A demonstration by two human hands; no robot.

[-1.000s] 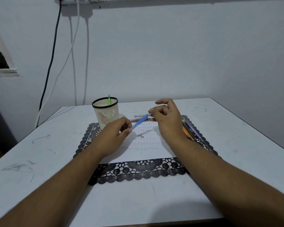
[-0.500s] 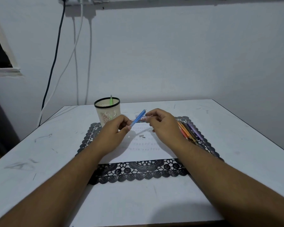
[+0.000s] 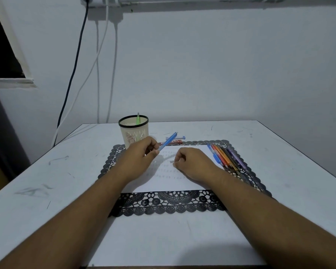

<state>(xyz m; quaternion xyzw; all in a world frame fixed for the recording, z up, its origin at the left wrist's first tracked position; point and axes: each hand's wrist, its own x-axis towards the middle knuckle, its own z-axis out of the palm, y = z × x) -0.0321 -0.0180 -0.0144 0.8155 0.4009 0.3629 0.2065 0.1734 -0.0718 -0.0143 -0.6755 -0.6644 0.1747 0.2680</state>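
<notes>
- White table point(image 3: 66, 171), black lace mat point(image 3: 163, 202), paper sheet point(image 3: 163, 184) on top.
- Blue pen point(image 3: 168, 141): raised over the mat's far edge, 3 o'clock of pen cup point(image 3: 133, 133); long axis 7→1 o'clock, free end at 1.
- Left hand point(image 3: 142, 155): pinches the pen's near end.
- Right hand point(image 3: 192, 164): curled, resting on the paper, fingertips at small grey piece point(image 3: 171, 161); can't tell if pinched.

Mat point(image 3: 169, 202) lies mid-bench point(image 3: 279, 152), with a paper sheet point(image 3: 163, 183) on it. Cup point(image 3: 133, 133) stands at the mat's far left corner, one pen point(image 3: 138, 118) upright in it. Two loose pens point(image 3: 175, 139) lie just right of the cup, beyond the sheet. Row of pens point(image 3: 227, 158) lies on the mat, right of the sheet. Left grip point(image 3: 142, 154) is over the sheet's far left, its held pen point(image 3: 168, 141) slanting far-right. Right grip point(image 3: 192, 162) rests on the sheet to its right.
</notes>
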